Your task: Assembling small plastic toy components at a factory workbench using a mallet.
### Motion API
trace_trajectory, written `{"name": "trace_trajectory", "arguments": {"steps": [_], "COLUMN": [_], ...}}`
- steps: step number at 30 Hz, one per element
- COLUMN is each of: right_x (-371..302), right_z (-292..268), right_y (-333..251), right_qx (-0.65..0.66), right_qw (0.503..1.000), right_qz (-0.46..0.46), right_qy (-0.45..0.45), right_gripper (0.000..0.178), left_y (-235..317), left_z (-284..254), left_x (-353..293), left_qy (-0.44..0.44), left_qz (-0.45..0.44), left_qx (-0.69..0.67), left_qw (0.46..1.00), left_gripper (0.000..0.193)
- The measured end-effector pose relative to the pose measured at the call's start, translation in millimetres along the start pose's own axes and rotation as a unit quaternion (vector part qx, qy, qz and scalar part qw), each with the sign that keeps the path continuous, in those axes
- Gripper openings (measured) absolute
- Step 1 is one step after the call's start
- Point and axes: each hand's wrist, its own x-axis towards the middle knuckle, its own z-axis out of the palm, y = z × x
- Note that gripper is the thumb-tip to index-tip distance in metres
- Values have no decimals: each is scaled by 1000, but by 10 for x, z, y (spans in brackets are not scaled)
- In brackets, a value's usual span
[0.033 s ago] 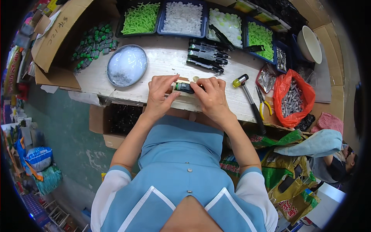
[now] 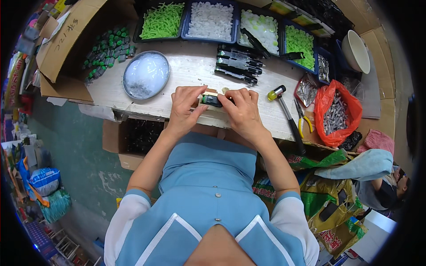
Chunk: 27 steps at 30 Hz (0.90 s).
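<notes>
At the table's front edge I have a small black plastic part with a green end [image 2: 211, 100] between my hands. The fingertips of my left hand [image 2: 182, 110] are closed about its green end. My right hand [image 2: 244, 111] pinches its black end, with the thumb and fingers pressed on it. What lies under the part is mostly hidden, though a strip of brown and pale material shows behind it. Farther back lies a row of long black plastic pieces [image 2: 237, 66]. A round metal dish [image 2: 167, 73] with a whitish greasy mass stands left of my hands.
A hammer [image 2: 286, 111] and yellow-handled pliers [image 2: 300, 126] lie at the right, beside a red bag [image 2: 320, 117] of small grey metal pieces. Trays of green [image 2: 181, 33] and white [image 2: 234, 31] parts line the back. Green-and-grey pieces [image 2: 106, 51] fill a cardboard box [image 2: 66, 44] at left.
</notes>
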Motion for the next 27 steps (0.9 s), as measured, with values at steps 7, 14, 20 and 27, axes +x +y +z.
{"name": "trace_trajectory", "arguments": {"steps": [7, 14, 20, 27], "right_x": [73, 60, -74, -772], "right_z": [95, 114, -69, -516], "right_y": [4, -13, 122, 588], "right_qx": [3, -6, 42, -193], "right_qw": [1000, 999, 996, 945], "right_qz": [-9, -1, 64, 264], "right_qy": [-17, -36, 38, 29], "right_gripper": [35, 37, 39, 34], "left_y": [-80, -78, -95, 27], "left_z": [41, 23, -12, 17], "left_x": [58, 127, 192, 240], "left_qy": [-25, -43, -97, -130], "left_qz": [28, 24, 96, 188], "left_qx": [20, 24, 99, 156], "left_qw": [999, 998, 986, 961], "left_gripper": [50, 50, 48, 47]}}
